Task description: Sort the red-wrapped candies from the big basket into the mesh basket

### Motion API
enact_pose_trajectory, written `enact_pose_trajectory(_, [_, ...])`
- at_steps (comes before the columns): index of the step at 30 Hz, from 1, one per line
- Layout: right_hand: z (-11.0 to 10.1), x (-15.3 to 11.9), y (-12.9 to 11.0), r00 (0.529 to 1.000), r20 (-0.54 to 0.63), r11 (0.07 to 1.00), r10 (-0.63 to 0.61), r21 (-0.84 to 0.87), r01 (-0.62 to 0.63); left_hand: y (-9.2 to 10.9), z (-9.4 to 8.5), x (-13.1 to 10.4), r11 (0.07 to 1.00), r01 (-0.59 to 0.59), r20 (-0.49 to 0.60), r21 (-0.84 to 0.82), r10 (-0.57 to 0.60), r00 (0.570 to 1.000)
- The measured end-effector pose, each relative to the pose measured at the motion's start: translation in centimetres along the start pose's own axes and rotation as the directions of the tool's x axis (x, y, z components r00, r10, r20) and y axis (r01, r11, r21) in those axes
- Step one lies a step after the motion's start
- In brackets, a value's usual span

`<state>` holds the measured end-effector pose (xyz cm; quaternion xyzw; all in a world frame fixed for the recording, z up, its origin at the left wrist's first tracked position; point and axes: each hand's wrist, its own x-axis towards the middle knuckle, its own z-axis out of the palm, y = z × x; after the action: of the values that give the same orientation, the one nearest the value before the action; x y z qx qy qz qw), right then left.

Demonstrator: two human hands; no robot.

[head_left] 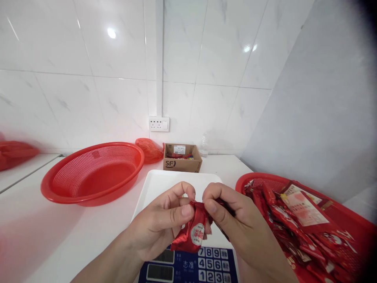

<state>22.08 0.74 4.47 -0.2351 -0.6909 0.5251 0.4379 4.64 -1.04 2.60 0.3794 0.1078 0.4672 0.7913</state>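
Observation:
A small shiny red packet (191, 232) with a round white label hangs between my two hands, above the front of a white scale (176, 179) with a blue keypad panel. My left hand (165, 220) is closed on the packet's upper left, with thumb and fingertips pressed on it. My right hand (232, 220) pinches its top right edge between thumb and forefinger. Something dark and reddish shows under the right fingers, mostly hidden by them.
An empty red basket (100, 177) stands at left, and another red basket (347, 212) full of red packets at right. Behind the scale are a cardboard box (182, 163) and a red plastic bag (149, 150). A tiled wall closes the back.

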Motion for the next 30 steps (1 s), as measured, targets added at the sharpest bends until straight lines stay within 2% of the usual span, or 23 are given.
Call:
enact_pose_trajectory(4, [-0.1, -0.1, 0.1, 1.0, 0.011, 0.999, 0.024, 0.024, -0.024, -0.1, -0.2, 0.2, 1.0, -0.007, 0.033, -0.013, 0.007, 0.999])
enact_pose_trajectory(8, [-0.3, -0.2, 0.4, 0.996, -0.085, 0.998, 0.036, -0.04, -0.04, -0.2, -0.2, 0.1, 1.0, 0.019, -0.002, -0.005, -0.019, 1.0])
enact_pose_trajectory(11, [-0.7, -0.2, 0.7, 0.986, -0.164, 0.996, 0.008, -0.09, -0.023, -0.2, -0.2, 0.0, 0.999, 0.037, 0.012, -0.007, -0.037, 0.999])
enact_pose_trajectory(19, [-0.5, -0.1, 0.5, 0.974, -0.226, 0.99, -0.004, -0.138, -0.027, 0.0, -0.3, -0.1, 1.0, 0.015, -0.018, 0.009, -0.015, 1.0])
enact_pose_trajectory(22, [-0.2, -0.2, 0.2, 0.981, -0.196, 0.995, 0.01, -0.096, -0.029, -0.2, -0.3, 0.0, 0.999, 0.037, 0.0, 0.004, -0.037, 0.999])
enact_pose_trajectory(26, [0.3, -0.2, 0.0, 0.995, -0.058, 0.997, 0.076, 0.033, -0.074, -0.3, -0.2, 0.1, 0.999, 0.035, 0.011, 0.042, -0.035, 0.999])
enact_pose_trajectory(30, [0.4, 0.1, 0.0, 0.999, -0.03, 1.0, 0.012, 0.002, -0.012, -0.2, -0.2, 0.1, 0.996, -0.015, -0.004, 0.083, 0.015, 1.0])
